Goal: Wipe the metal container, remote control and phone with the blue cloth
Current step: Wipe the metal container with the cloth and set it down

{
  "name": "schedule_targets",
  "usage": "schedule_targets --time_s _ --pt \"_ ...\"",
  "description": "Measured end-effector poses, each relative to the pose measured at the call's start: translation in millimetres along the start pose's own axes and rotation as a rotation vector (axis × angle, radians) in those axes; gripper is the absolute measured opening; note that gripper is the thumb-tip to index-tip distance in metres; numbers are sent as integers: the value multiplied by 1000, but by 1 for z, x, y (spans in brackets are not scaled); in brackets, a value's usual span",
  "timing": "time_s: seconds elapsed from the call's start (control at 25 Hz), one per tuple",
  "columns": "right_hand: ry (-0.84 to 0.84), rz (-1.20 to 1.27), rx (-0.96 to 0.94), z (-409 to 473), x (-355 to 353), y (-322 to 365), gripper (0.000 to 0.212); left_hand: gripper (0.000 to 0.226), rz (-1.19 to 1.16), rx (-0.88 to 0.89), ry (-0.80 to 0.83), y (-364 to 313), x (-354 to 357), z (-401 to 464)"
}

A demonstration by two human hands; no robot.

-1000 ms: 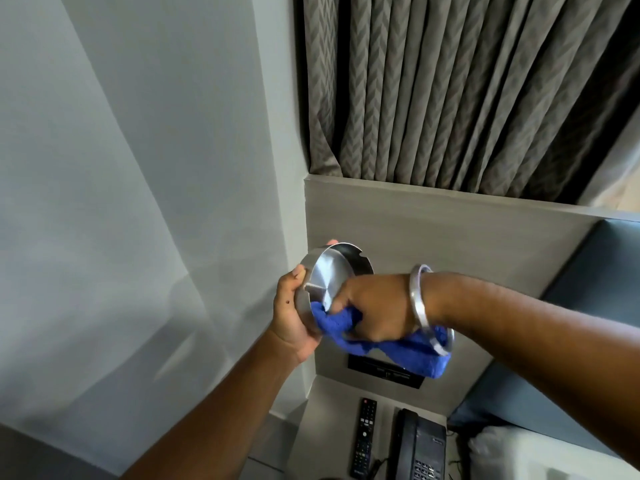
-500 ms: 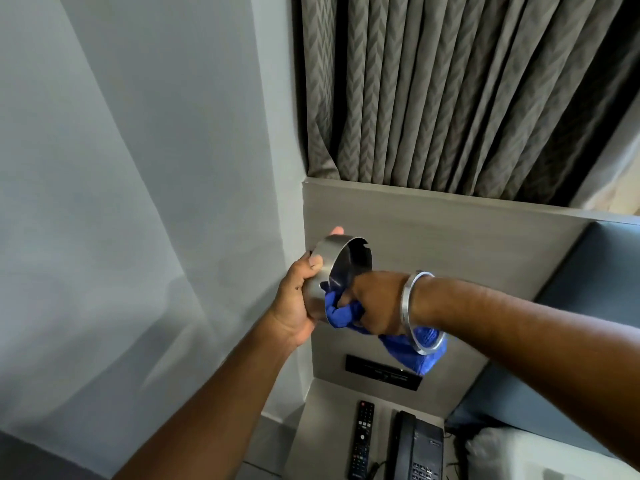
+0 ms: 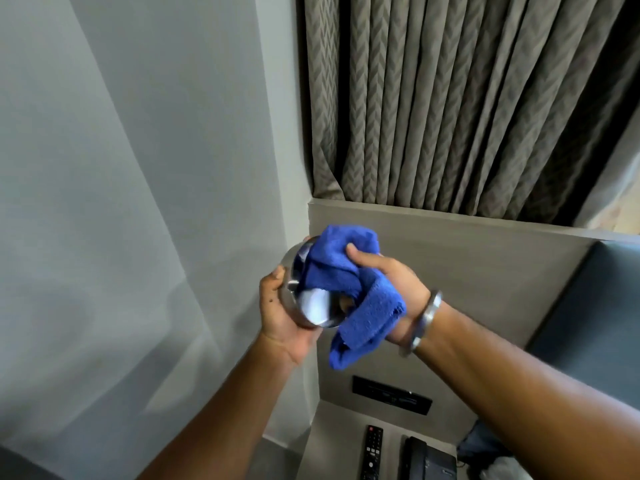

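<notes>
My left hand (image 3: 282, 311) grips a round shiny metal container (image 3: 317, 308) from below and the left, holding it up in the air in front of the headboard. My right hand (image 3: 389, 282) clutches the blue cloth (image 3: 349, 282) and presses it against the container's upper part; a loose end of the cloth hangs down past my wrist. A metal bangle sits on my right wrist. The black remote control (image 3: 372, 452) and the black phone (image 3: 427, 460) lie side by side on the bedside table at the bottom edge, well below both hands.
The grey bedside table (image 3: 332, 441) stands in the corner under a wooden headboard panel (image 3: 467, 265) with a dark switch plate (image 3: 391, 394). A white wall is on the left, grey pleated curtains (image 3: 467, 98) above, and a padded blue headboard (image 3: 595, 327) to the right.
The cloth has moved from the container's lower side up over its top, and my right hand has turned palm-up. The container has tilted in my left hand, showing its polished surface.
</notes>
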State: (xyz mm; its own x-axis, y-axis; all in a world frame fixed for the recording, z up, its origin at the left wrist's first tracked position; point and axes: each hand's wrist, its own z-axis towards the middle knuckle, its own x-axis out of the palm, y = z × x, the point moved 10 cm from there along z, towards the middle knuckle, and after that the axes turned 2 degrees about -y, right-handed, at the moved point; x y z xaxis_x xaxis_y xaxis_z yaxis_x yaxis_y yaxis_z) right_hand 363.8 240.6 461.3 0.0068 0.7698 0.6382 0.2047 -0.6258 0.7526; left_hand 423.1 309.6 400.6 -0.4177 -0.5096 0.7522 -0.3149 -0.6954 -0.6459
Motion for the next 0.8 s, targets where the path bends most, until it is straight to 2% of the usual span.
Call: schedule_targets --time_s 0.08,0.16,0.32,0.48,0.56,0.64,0.72,0.8 --pt "-92 -169 -191 -12 -24 29 24 69 -114 -61 -67 -5 -26 1" --pt "-161 -347 -285 -24 -43 47 25 82 -223 -128 -50 -7 -38 -2" --pt "-211 -516 -304 -33 -55 43 15 87 -320 -254 121 1 -25 -8" --pt "-214 -691 -331 -33 -43 42 12 83 -349 -299 92 9 -27 -10" --pt "-206 -966 -427 -33 -24 50 12 78 -338 -253 21 9 -34 -9" --pt "-176 -1274 -491 -25 4 45 15 74 -298 -216 32 8 -28 -7" --pt "-228 -1595 -441 -5 21 26 16 72 -245 -216 84 18 -13 -9" --pt "-352 -1793 -361 12 31 11 20 67 -196 -192 44 31 -14 -13"
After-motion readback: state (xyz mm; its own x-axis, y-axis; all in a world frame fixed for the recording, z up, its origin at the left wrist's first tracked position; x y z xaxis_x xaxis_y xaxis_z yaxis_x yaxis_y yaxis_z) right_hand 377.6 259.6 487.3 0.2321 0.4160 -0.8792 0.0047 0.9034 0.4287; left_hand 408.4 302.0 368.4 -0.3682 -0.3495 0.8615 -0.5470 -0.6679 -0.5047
